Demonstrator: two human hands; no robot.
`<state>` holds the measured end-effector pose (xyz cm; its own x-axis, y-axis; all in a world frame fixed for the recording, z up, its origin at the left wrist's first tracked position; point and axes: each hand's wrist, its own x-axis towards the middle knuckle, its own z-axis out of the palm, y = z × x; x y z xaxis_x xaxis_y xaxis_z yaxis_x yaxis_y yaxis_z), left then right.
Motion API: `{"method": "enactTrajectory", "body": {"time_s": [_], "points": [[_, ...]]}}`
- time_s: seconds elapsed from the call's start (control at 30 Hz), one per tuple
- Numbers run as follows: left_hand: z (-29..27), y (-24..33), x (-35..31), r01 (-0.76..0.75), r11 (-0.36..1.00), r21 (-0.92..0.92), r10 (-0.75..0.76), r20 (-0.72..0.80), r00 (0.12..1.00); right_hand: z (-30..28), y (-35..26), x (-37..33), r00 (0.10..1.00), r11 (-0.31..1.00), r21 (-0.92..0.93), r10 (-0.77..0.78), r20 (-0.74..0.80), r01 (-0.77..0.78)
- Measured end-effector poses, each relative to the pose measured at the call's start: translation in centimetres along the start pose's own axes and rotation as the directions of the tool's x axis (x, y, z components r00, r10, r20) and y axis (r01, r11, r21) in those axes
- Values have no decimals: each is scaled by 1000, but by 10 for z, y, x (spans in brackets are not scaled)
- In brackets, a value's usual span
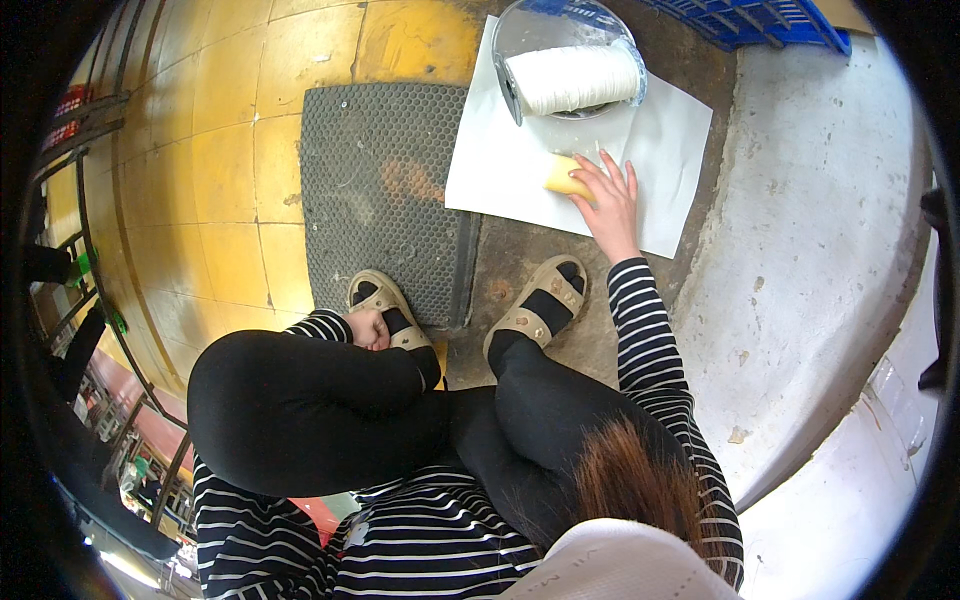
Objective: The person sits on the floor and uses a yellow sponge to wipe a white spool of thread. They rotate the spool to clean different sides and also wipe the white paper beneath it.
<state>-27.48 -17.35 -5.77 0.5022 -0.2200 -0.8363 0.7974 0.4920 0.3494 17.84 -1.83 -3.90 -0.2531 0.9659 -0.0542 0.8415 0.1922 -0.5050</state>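
Observation:
My right hand reaches down to a white sheet on the floor. Its fingers are curled over a short, smooth yellow piece, roughly cylindrical, partly covered by the fingers. Just beyond it, a large spool of white cord lies on its side, with a clear round flange at its left end and another at its right. My left hand rests low beside my left sandal, its fingers curled in. Whether anything is inside that hand is hidden.
A dark textured rubber mat lies left of the sheet, over yellow floor tiles. At the upper right stands a blue plastic crate. A pale raised ledge runs along the right. Dark metal frames stand at the far left.

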Motion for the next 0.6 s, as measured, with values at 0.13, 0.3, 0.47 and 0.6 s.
{"method": "enactTrajectory", "body": {"time_s": [0.13, 0.3, 0.47, 0.6], "points": [[0, 1, -2, -14, 999, 51, 15, -21, 1000, 0, -1, -1, 1000, 1000, 4, 0, -4, 0], [1, -1, -1, 16, 1000, 11, -16, -23, 1000, -22, -5, 11, 982, 875, 473, 162, -95, -99], [0, -1, -1, 15, 1000, -1, -15, -1, 1000, -62, -24, 32, 868, -363, 931, 445, 219, -49], [-1, -1, -2, 27, 1000, 14, -27, 10, 1000, -79, -41, 38, 883, -668, 742, 374, 283, 46]]}}
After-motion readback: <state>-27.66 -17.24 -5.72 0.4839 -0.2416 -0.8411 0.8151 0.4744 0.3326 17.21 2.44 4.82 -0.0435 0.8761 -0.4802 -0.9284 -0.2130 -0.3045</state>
